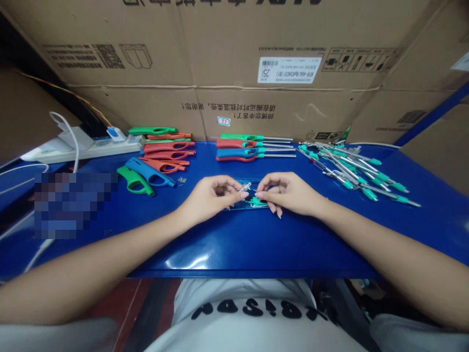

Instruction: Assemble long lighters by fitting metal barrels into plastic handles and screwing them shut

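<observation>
Close together over the middle of the blue table, both hands are at work on small parts. My left hand [220, 193] is closed, with a small whitish, clear-looking part [245, 187] pinched between thumb and fingers. Opposite it, my right hand [284, 193] pinches the end of a thin dark wire [252, 190] that runs toward that part. Beneath the fingers lie small green pieces [258, 201] and a blue piece or tray [238, 208], largely covered by the hands. Its exact kind cannot be made out.
Red, green and blue lighter handle shells [164, 154] lie at left beside tiny metal pieces [181, 181]. Several long-nosed lighters [238, 154] sit at the back. Metal lighter rods with green ends [361, 168] are heaped at right. A power strip [91, 150] and cardboard box [220, 58] stand behind.
</observation>
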Demonstrator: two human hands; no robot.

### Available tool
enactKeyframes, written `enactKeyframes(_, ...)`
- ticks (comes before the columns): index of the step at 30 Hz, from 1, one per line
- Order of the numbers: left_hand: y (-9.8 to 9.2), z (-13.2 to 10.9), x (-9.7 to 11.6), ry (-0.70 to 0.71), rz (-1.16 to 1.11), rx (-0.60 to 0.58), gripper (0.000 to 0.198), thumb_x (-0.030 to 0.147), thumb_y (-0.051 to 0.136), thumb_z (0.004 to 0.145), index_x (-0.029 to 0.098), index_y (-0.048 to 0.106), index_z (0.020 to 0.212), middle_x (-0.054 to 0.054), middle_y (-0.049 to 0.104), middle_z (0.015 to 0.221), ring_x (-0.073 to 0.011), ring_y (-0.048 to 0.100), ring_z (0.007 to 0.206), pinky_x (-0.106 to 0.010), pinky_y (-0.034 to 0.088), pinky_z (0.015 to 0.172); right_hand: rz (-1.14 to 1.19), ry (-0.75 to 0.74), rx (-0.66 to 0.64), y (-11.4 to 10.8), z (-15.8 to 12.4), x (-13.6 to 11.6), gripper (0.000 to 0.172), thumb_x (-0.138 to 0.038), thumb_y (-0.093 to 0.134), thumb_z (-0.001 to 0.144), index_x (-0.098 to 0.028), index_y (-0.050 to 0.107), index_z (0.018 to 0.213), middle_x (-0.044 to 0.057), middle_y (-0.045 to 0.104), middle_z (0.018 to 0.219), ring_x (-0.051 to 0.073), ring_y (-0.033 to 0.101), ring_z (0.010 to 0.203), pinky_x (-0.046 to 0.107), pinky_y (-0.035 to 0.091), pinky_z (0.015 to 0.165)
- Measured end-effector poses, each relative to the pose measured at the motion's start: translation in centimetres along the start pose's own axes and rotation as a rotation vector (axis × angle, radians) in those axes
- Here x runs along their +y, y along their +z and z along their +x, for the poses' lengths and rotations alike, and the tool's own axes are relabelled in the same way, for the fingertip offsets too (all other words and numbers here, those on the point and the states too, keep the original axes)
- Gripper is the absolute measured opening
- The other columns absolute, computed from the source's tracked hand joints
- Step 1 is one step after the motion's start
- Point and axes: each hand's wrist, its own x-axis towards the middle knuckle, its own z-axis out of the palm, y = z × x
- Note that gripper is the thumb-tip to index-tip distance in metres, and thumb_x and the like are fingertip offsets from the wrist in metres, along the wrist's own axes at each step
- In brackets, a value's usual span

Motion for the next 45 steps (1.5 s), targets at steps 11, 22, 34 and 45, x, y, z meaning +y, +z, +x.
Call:
enactKeyframes(11, -0.1, 0.1, -0.4, 0.040, 0.049, -0.001, 0.039, 0.044, 0.085, 0.070, 0.012, 0.074, 0.089, -0.002, 0.067, 0.071, -0.0105, 0.058, 0.059, -0.021, 0.045, 0.053, 0.019, -0.110, -0.021, -0.4, 0.4, 0.8, 0.042, -0.052, 0.080, 0.077, -0.014, 0.073, 0.093, -0.005, 0.061, 0.052, 0.009, 0.054, 0.039, 0.021, 0.048, 0.036)
enactKeyframes(22, 0.0, 0.0, -0.7, 0.068, 0.110, -0.016, 0.037, 0.044, 0.083, 0.072, 0.013, 0.077, 0.091, -0.005, 0.072, 0.075, -0.0128, 0.061, 0.063, -0.023, 0.046, 0.058, -0.050, -0.132, -0.009, -0.5, 0.3, 0.8, 0.042, -0.053, 0.074, 0.082, -0.014, 0.075, 0.098, -0.003, 0.060, 0.056, 0.008, 0.051, 0.040, 0.022, 0.044, 0.036)
enactKeyframes(34, 0.0, 0.1, -0.7, 0.074, 0.130, -0.007, 0.036, 0.044, 0.083, 0.072, 0.013, 0.078, 0.090, -0.005, 0.072, 0.074, -0.0125, 0.060, 0.062, -0.022, 0.044, 0.056, -0.092, -0.131, -0.034, -0.8, 0.3, 0.8, 0.042, -0.052, 0.071, 0.085, -0.012, 0.072, 0.099, -0.004, 0.056, 0.054, 0.007, 0.047, 0.038, 0.020, 0.039, 0.035)
enactKeyframes(45, 0.2, -0.1, -0.9, 0.105, 0.191, 0.007, 0.033, 0.042, 0.080, 0.076, 0.013, 0.080, 0.090, -0.008, 0.077, 0.080, -0.0158, 0.064, 0.065, -0.025, 0.048, 0.059, -0.118, -0.179, -0.005, -0.2, 0.1, 0.5, 0.027, -0.040, 0.069, 0.089, -0.013, 0.071, 0.091, -0.005, 0.055, 0.054, 0.006, 0.046, 0.041, 0.020, 0.035, 0.037)
